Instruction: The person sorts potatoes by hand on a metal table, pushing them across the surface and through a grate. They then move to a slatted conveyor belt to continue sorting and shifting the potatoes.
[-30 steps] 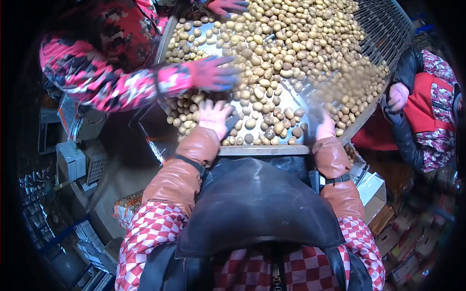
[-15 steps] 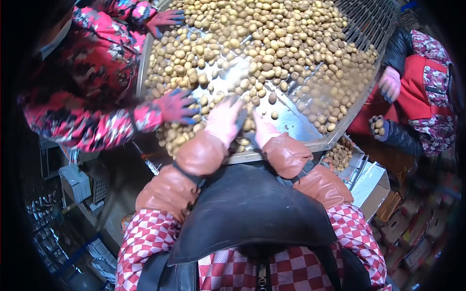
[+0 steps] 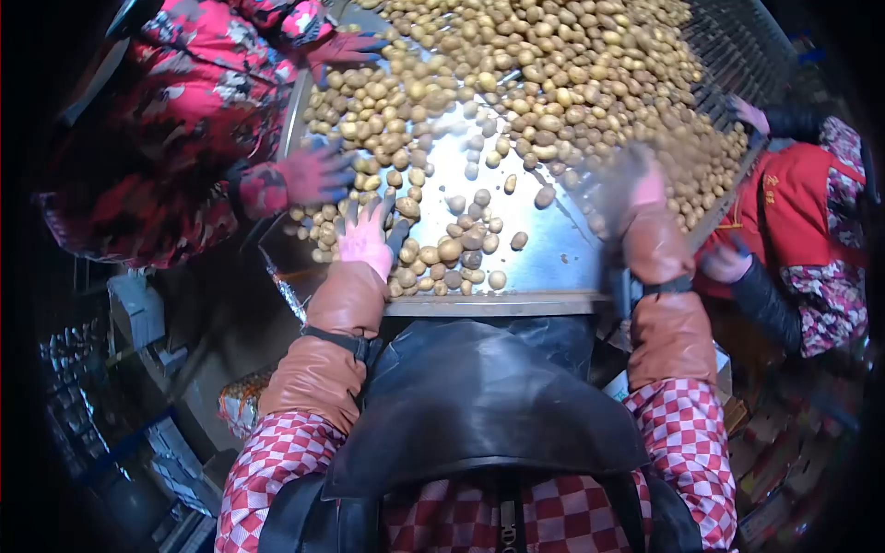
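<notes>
A wide heap of potatoes (image 3: 590, 64) covers much of the metal sorting table (image 3: 548, 244). My left hand (image 3: 367, 241), in a pink glove with dark fingers, lies fingers spread among potatoes on the left side of the table. Just right of it, near the front rim, is a small cluster of potatoes (image 3: 450, 249). My right hand (image 3: 643, 184), also gloved, is at the potatoes on the right side. Motion smears its fingers, so whether it holds anything cannot be made out.
On the left, a co-worker's gloved hands (image 3: 318, 173) reach over the potatoes. At the right edge stands another co-worker in a red apron (image 3: 793, 198). A raised rim (image 3: 489, 304) runs along the table's front, and a slatted metal section (image 3: 742, 55) lies at the back right.
My hands have moved apart, left hand leftward and right hand well to the right. The potato cluster between them is now exposed. The right co-worker's hands have shifted, one up to the table's edge.
</notes>
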A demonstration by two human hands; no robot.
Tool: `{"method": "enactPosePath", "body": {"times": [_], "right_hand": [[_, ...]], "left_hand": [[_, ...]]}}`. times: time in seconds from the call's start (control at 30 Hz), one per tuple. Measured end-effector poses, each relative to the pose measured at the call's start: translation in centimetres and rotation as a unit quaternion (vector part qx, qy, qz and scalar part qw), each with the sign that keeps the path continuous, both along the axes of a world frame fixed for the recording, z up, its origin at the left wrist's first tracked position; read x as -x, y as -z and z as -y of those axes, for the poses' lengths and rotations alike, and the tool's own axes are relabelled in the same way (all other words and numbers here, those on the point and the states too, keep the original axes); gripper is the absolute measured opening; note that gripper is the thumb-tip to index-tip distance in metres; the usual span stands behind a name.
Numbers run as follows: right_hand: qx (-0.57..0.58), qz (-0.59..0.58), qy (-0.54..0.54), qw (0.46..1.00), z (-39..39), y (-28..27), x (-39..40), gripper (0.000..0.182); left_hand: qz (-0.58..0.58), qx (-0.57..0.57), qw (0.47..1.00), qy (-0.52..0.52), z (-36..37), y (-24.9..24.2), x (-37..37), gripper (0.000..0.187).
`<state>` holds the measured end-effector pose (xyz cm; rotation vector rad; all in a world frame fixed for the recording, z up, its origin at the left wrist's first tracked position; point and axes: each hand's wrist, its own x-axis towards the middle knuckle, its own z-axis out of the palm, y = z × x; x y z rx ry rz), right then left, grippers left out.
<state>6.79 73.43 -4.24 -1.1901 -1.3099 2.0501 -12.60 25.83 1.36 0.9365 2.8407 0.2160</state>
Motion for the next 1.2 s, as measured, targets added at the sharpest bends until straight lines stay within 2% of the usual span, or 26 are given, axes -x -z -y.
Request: {"method": "enactPosePath", "body": {"times": [0.03, 0.07, 0.1, 0.13, 0.17, 0.23, 0.3, 0.37, 0.4, 0.43, 0.5, 0.57, 0.63, 0.67, 0.7, 0.77, 0.8, 0.83, 0.9, 0.93, 0.97, 1.0, 1.03, 1.1, 1.13, 1.2], "right_hand": [[0.007, 0.005, 0.059, 0.998, -1.1, -2.0, 2.0, 0.047], [-0.148, 0.121, 0.016, 0.981, -4.8, 0.6, 3.1, 0.056], [-0.301, 0.230, -0.027, 0.925, -7.8, 3.1, 3.8, 0.066], [-0.290, 0.317, -0.113, 0.896, -4.4, -1.4, 5.6, 0.081], [-0.290, 0.314, -0.117, 0.896, -1.3, -3.1, 7.4, 0.081], [-0.349, 0.414, -0.158, 0.826, 2.9, -5.2, 10.0, 0.085], [-0.354, 0.378, -0.219, 0.827, 5.9, -4.5, 10.6, 0.080], [-0.361, 0.302, -0.335, 0.816, 8.7, -4.1, 10.9, 0.070], [-0.416, 0.339, -0.305, 0.787, 12.2, -5.9, 11.0, 0.068], [-0.467, 0.372, -0.274, 0.754, 15.7, -8.1, 11.1, 0.066], [-0.435, 0.338, -0.386, 0.740, 18.8, -8.7, 11.0, 0.058], [-0.387, 0.228, -0.454, 0.770, 19.6, -7.5, 10.1, 0.062], [-0.391, 0.189, -0.417, 0.798, 18.8, -7.8, 8.0, 0.058], [-0.386, 0.129, -0.331, 0.851, 17.5, -6.1, 6.9, 0.052], [-0.377, 0.067, -0.241, 0.891, 15.5, -2.6, 5.3, 0.046], [-0.527, 0.146, -0.203, 0.812, 7.1, 6.5, 1.3, 0.039], [-0.524, 0.146, -0.202, 0.814, 7.4, 5.8, 1.3, 0.039], [-0.556, 0.216, -0.226, 0.770, 8.0, 3.9, 1.5, 0.039], [-0.599, 0.354, -0.267, 0.666, 10.6, -1.3, 2.1, 0.040], [-0.661, 0.258, -0.217, 0.671, 14.2, -3.6, 2.4, 0.044], [-0.686, 0.276, -0.207, 0.641, 17.5, -5.6, 2.4, 0.046], [-0.547, 0.262, -0.277, 0.745, 19.3, -3.1, 2.2, 0.046], [-0.539, 0.256, -0.298, 0.746, 21.1, -2.3, 1.9, 0.044], [-0.412, 0.212, -0.341, 0.818, 23.9, -2.9, 0.3, 0.045], [-0.377, 0.197, -0.345, 0.837, 24.1, -3.9, -0.5, 0.043], [-0.319, 0.161, -0.330, 0.874, 23.7, -4.7, -2.3, 0.040]], "left_hand": [[0.004, -0.018, 0.999, -0.030, 0.9, -0.5, -0.5, 0.063], [0.056, 0.009, 0.996, -0.072, 1.6, -0.9, -0.7, 0.066], [0.054, 0.011, 0.995, -0.081, 2.4, -1.1, -1.1, 0.066], [0.050, 0.029, 0.994, -0.089, 3.1, -1.1, -1.7, 0.068], [0.045, 0.047, 0.993, -0.094, 3.8, -1.1, -2.4, 0.069], [0.013, 0.025, 0.995, -0.095, 4.6, 0.1, -3.3, 0.070], [-0.008, -0.082, 0.992, -0.096, 4.9, 0.7, -3.8, 0.073], [-0.029, -0.115, 0.993, 0.015, 1.5, -2.4, -5.0, 0.073], [-0.028, -0.120, 0.989, 0.080, 0.0, -2.8, -6.3, 0.072], [0.055, -0.084, 0.984, 0.144, -1.6, -3.6, -7.1, 0.070], [0.053, -0.101, 0.943, 0.311, -3.8, -1.3, -7.9, 0.068], [0.038, -0.035, 0.928, 0.368, -5.8, -2.5, -5.1, 0.066], [0.050, -0.014, 0.971, 0.234, -5.8, -1.6, -2.6, 0.064], [0.010, -0.118, 0.977, 0.179, -5.2, -1.0, -1.2, 0.055], [-0.042, -0.071, 0.989, 0.125, -3.8, 0.9, 0.1, 0.049], [-0.106, -0.014, 0.994, 0.039, -3.4, 0.4, 1.1, 0.039], [-0.142, -0.021, 0.989, 0.032, -4.2, -1.0, 0.7, 0.038], [-0.181, -0.030, 0.983, 0.026, -5.7, -2.5, 0.3, 0.037], [-0.130, -0.168, 0.969, 0.131, -9.7, -4.8, 0.5, 0.031], [-0.096, -0.240, 0.942, 0.214, -11.8, -5.5, 1.4, 0.030], [-0.072, -0.285, 0.928, 0.229, -14.0, -4.9, 2.2, 0.033], [-0.041, -0.246, 0.944, 0.217, -16.5, -4.6, 3.7, 0.039], [-0.097, -0.269, 0.936, 0.206, -18.8, -2.1, 5.6, 0.038], [-0.100, -0.187, 0.961, 0.176, -23.1, -2.1, 9.2, 0.030], [-0.081, -0.100, 0.981, 0.143, -24.9, -0.1, 11.5, 0.027], [-0.080, -0.037, 0.990, 0.112, -26.5, 0.3, 13.1, 0.027]]}}
